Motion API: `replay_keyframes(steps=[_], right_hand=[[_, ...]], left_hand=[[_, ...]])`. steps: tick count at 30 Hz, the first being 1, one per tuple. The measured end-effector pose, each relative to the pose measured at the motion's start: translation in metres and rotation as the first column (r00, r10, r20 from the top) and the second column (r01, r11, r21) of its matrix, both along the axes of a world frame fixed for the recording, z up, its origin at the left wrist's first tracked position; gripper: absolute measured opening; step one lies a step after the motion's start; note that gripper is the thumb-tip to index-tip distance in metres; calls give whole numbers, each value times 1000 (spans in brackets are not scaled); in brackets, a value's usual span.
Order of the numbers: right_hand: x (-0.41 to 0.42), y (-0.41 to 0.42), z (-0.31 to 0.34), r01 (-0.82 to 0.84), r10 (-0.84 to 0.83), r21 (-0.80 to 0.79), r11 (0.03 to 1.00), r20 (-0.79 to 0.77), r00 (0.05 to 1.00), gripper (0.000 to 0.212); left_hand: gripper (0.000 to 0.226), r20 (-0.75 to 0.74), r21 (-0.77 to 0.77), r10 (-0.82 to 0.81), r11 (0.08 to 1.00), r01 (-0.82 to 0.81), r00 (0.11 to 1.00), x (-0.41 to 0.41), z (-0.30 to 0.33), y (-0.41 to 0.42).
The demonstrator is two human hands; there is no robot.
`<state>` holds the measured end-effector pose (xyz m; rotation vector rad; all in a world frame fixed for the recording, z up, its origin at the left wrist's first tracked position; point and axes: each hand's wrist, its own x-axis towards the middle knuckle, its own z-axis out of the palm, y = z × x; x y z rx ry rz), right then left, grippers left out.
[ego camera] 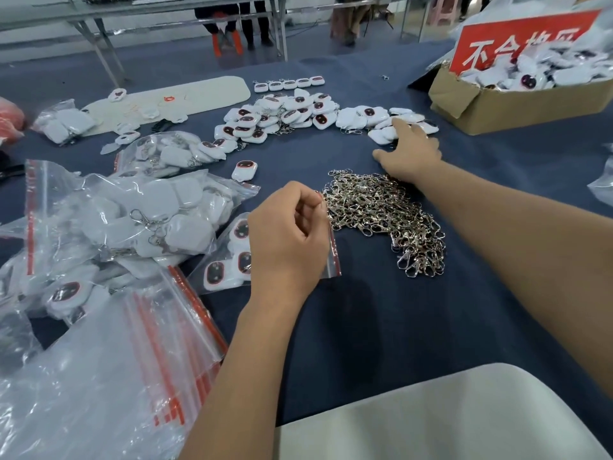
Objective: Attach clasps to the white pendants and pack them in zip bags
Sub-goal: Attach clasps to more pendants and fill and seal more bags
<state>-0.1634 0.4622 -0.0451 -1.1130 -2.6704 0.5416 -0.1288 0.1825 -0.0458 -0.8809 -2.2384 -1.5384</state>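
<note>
I see my left hand [287,234] near the middle of the bench [381,327], its fingers [306,207] curled and pinching the red-striped top edge of a small zip bag [333,257] that lies on the blue cloth with a few white pendants inside. Just right of that hand, the heap of silver clasps [384,210] spreads across the cloth. My right hand [409,151] reaches toward the far side, fingers straight and spread, fingertips resting on the right end of the long pile of loose pendants [285,117]; I cannot tell that it grips any of them. One single pendant [244,170] lies apart, between that pile and my left hand. Beyond the pile, a neat row of five pendants [289,84] sits beside a pale flat board [172,97]. Along the left edge lie filled bags [132,214] of pendants with clasps attached, and at the near left corner a stack of empty zip bags [132,360]. At the far right corner stands a cardboard box [497,107] full of pendants, with a red sign [517,38] propped in it.
</note>
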Motion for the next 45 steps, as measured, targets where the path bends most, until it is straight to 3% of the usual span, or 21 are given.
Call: replay_keyframes(steps=[5, 9, 11, 13, 14, 16, 19, 22, 25, 28, 32, 36, 40, 42, 45], right_hand=[[4, -8, -1, -265, 277, 83, 961, -204, 939, 53], [-4, -29, 2, -479, 480, 50, 876, -176, 859, 45], [-10, -33, 1, -457, 452, 44, 888, -251, 856, 35], [-13, -29, -4, -257, 308, 209, 944, -271, 912, 30], [-13, -26, -5, -123, 188, 253, 960, -254, 949, 39], [-15, -22, -7, 22, 5, 169, 985, -153, 988, 60], [-22, -19, -6, -24, 26, 55, 998, -46, 999, 64], [-24, -23, -1, -154, 169, 129, 980, -114, 979, 45], [-17, -34, 8, -247, 268, 159, 956, -129, 955, 41], [-2, -52, 21, -220, 232, 72, 973, -307, 923, 39], [33, -99, 25, -254, 6, -294, 921, -643, 766, 18], [66, -147, 9, -400, -118, -523, 753, -705, 700, 14], [81, -160, 4, -484, -291, -692, 535, -689, 664, 24], [86, -158, 3, -509, -306, -705, 494, -689, 657, 24], [89, -160, -5, -491, -306, -684, 539, -703, 642, 27]], left_hand=[[20, 2, -2, 5, 1000, -5, 1000, 1, 0, 0], [19, 10, -8, -1, 1000, 1, 1000, 2, 0, 0], [18, 9, -9, -2, 1000, 2, 1000, 2, 0, -1], [18, 11, -8, -8, 1000, 8, 1000, 2, 1, -1], [18, 13, -7, -10, 1000, 10, 1000, 2, 1, -1], [19, 7, -12, -10, 1000, 10, 1000, 1, 1, -2], [17, -6, -18, -8, 1000, 8, 1000, 0, 1, -2], [17, -4, -13, -2, 1000, 2, 1000, -1, 1, -2], [16, -38, -55, 3, 998, -5, 999, -3, 0, -4], [12, -129, -164, -15, 986, -7, 991, -5, -1, -6], [10, -132, -203, 9, 978, -36, 991, -10, -3, -9], [11, -91, -153, 107, 981, -120, 990, -9, -2, -10], [9, -151, -102, -45, 994, 29, 988, 10, 1, 0], [11, -122, -130, -147, 983, 131, 981, 15, -2, 4], [6, -57, -243, -277, 936, 255, 959, 14, -5, 3]])
